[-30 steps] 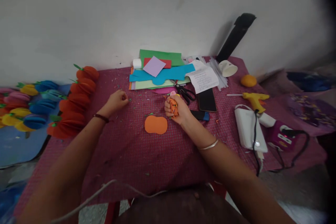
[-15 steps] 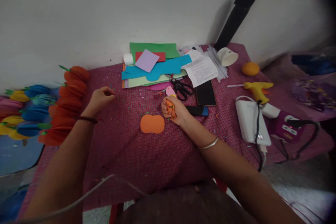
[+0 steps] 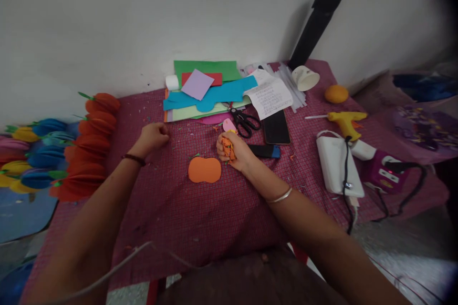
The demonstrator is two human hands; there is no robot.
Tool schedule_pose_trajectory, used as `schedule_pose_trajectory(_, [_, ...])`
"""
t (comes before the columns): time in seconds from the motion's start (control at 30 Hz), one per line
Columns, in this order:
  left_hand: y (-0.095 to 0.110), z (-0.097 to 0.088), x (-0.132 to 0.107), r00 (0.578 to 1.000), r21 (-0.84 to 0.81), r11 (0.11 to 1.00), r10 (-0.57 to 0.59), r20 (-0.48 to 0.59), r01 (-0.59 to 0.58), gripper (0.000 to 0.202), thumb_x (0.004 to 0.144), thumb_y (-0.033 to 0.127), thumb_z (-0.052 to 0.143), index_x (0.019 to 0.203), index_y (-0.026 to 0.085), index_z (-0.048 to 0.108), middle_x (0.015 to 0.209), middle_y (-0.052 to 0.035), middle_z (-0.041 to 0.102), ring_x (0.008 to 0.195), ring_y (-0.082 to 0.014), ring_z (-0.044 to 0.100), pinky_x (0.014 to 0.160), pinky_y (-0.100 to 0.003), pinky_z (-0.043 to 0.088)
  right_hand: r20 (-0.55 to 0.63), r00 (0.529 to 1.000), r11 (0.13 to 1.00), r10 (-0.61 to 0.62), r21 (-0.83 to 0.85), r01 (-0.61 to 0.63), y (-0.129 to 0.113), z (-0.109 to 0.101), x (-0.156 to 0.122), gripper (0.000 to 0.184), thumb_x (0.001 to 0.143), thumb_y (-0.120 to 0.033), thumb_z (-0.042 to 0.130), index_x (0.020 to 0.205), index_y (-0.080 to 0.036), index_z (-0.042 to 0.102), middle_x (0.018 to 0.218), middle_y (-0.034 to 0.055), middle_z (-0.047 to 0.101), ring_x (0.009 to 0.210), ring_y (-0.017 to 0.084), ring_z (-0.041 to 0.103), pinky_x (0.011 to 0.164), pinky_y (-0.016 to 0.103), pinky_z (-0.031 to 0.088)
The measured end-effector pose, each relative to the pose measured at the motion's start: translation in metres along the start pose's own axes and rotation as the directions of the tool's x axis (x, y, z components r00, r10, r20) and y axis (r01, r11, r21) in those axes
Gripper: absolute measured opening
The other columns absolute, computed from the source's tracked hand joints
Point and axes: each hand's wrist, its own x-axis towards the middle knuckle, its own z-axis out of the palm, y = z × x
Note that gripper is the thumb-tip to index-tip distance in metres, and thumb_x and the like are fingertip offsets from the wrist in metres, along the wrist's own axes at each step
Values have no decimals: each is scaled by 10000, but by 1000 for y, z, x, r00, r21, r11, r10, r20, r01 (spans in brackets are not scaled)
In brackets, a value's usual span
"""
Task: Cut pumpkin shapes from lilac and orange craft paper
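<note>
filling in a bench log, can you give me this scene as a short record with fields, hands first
left hand: fingers curled; whether it holds anything is unclear
right hand: grip closed around orange scraps
between hands: orange pumpkin-shaped cutout, flat on the checked cloth
beyond right hand: black-handled scissors, beside a dark phone
far side: coloured sheets, a lilac square on top
right side: yellow glue gun
left side: row of orange pumpkin-like crafts

The pumpkin cutout is orange, the tablecloth checked maroon.
</note>
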Motion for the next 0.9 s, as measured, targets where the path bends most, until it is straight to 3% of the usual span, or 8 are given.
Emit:
schedule_pose_trajectory(0.07, [17,5,-12,984,-223,965,157,82,-136,78,596,195,505,665,180,538,650,-6,556,622,-157,516,602,-270,390,5,1000,1000,2,-3,-2,0,-1,0,204,813,-307,458,644,-194,437,475,-61,451,351,55,314,337,166,167])
schedule_pose_trajectory(0.13, [35,14,-26,910,-373,892,352,219,-255,120,608,190,495,711,179,555,657,8,553,607,-134,503,575,-245,386,7,1000,1000,-9,-6,9,1,-1,0,198,810,-308,460,647,-196,437,474,-64,446,348,56,314,335,165,167])
schedule_pose_trajectory(0.2, [48,24,-37,817,-425,853,462,345,-303,200,638,182,491,808,180,596,632,24,534,571,-117,475,537,-225,365,9,1000,1000,-19,-6,19,1,-1,0,201,805,-303,460,637,-197,428,473,-66,436,349,57,316,333,165,165])
schedule_pose_trajectory(0.27, [56,32,-43,777,-418,839,507,374,-347,240,658,172,494,865,183,614,636,25,527,560,-111,464,524,-216,360,14,1000,1000,-24,-5,24,0,-1,-1,208,801,-298,460,624,-198,417,472,-66,426,352,58,318,332,166,165])
schedule_pose_trajectory(0.43, [59,37,-45,817,-219,852,520,250,-476,104,605,96,486,646,173,544,645,6,536,572,-110,472,536,-221,353,19,1000,1000,-25,-13,25,-1,1,-2,200,798,-292,465,628,-199,417,484,-66,428,361,59,321,335,165,171])
schedule_pose_trajectory(0.67, [54,28,-49,900,-185,897,423,100,-401,105,569,76,489,580,176,514,549,36,510,510,-98,447,493,-217,306,17,1000,1000,-23,-11,23,-1,1,-2,198,801,-301,464,636,-201,421,478,-61,437,372,66,336,336,162,169])
schedule_pose_trajectory(0.77, [77,20,-50,926,-394,843,371,-68,-367,90,603,92,498,621,178,519,558,39,516,510,-94,455,496,-211,340,24,1000,1000,-12,1,12,1,1,0,195,796,-295,470,633,-199,424,479,-60,446,367,64,336,333,159,170])
schedule_pose_trajectory(0.9, [139,29,-56,880,-483,737,422,-217,-473,122,672,75,500,717,183,533,652,12,567,581,-120,517,542,-239,411,-12,999,995,37,92,-36,1,-2,6,198,799,-308,476,636,-200,443,473,-54,461,373,74,372,332,167,220])
